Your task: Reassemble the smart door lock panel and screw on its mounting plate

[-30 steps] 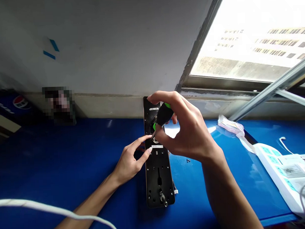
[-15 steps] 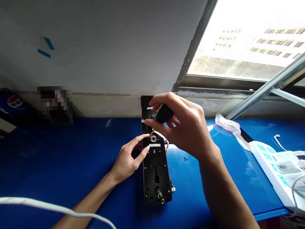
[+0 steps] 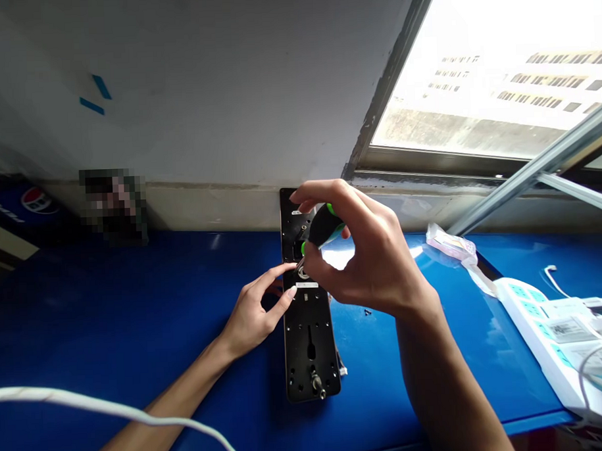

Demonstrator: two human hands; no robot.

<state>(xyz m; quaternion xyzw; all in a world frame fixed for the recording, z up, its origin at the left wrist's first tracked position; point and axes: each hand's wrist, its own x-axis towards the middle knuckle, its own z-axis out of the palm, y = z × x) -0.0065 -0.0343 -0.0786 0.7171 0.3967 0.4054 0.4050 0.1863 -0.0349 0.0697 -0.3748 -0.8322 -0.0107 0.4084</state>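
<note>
A long black metal plate (image 3: 310, 343) with several holes lies on the blue table, its length running away from me. My right hand (image 3: 371, 243) grips a black and green screwdriver (image 3: 325, 224) between thumb and fingers. The screwdriver leans, its shaft reaching down to the plate beside a silver ring fitting (image 3: 303, 272), which is partly covered by my thumb. At the plate's left edge, my left hand (image 3: 259, 306) holds it with thumb and index finger, the index tip close to the screwdriver's tip. A threaded metal post (image 3: 317, 385) stands at the near end.
Small dark screws (image 3: 367, 312) lie right of the plate. Farther right are a white power strip (image 3: 536, 336) with plugged-in chargers and a torn plastic packet (image 3: 450, 244). A white cable (image 3: 114, 411) crosses the lower left. The wall and window are behind.
My right thumb has bent and drawn back along the screwdriver, whose handle now shows more green. My left hand stays in place on the plate. The view has shifted slightly.
</note>
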